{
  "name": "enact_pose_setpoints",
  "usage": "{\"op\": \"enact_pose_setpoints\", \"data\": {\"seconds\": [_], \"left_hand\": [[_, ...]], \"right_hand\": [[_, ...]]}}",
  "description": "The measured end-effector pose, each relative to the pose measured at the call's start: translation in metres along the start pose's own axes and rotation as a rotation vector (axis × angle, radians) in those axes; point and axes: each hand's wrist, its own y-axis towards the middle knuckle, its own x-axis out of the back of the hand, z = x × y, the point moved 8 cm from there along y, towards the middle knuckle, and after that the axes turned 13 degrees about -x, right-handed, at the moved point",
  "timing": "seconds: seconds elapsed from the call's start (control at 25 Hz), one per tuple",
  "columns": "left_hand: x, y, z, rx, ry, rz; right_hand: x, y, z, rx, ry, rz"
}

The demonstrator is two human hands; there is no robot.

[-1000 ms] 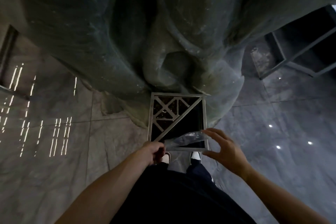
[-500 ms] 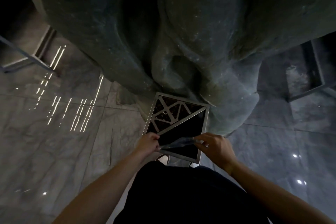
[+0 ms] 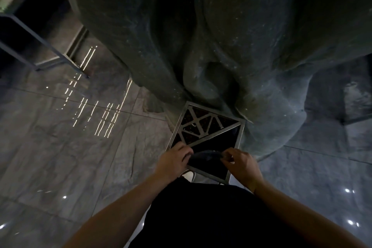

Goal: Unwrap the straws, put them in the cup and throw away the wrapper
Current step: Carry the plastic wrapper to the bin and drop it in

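Observation:
A square metal bin (image 3: 241,138) with a lattice half-lid stands on the floor right in front of my feet; its near half is a dark open triangle. Over that opening I hold a crumpled clear plastic wrapper (image 3: 204,157). My left hand (image 3: 173,162) pinches its left end and my right hand (image 3: 240,164) pinches its right end, the two hands close together. No straws or cup are in view.
A huge dark sculpted stone mass (image 3: 211,36) rises directly behind the bin. Glossy grey marble floor (image 3: 70,157) spreads to both sides. A metal-framed piece of furniture (image 3: 40,46) stands at the upper left, another dark frame (image 3: 356,106) at the right.
My right hand, open beside the wrapper a second ago, has closed on its right end. Both hands have drawn together, bunching the wrapper over the bin opening. My head has turned left.

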Motion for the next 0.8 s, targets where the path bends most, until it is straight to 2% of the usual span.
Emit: {"op": "enact_pose_setpoints", "data": {"seconds": [0.08,0.32,0.44,0.6,0.8], "left_hand": [[-0.006,-0.001,0.002,-0.027,0.083,0.056],[-0.04,-0.01,0.02,-0.02,0.132,0.323],[-0.046,-0.009,0.024,-0.046,0.152,0.393],[-0.049,-0.005,0.035,-0.061,0.209,0.462],[-0.055,-0.007,0.045,-0.092,0.278,0.553]], "right_hand": [[-0.006,-0.002,-0.002,0.034,-0.097,0.005],[-0.042,-0.008,-0.006,0.045,-0.418,0.072],[-0.056,-0.012,-0.008,0.062,-0.546,0.124],[-0.072,-0.015,-0.009,-0.021,-0.615,0.175],[-0.079,-0.016,-0.007,-0.149,-0.569,0.135]]}}
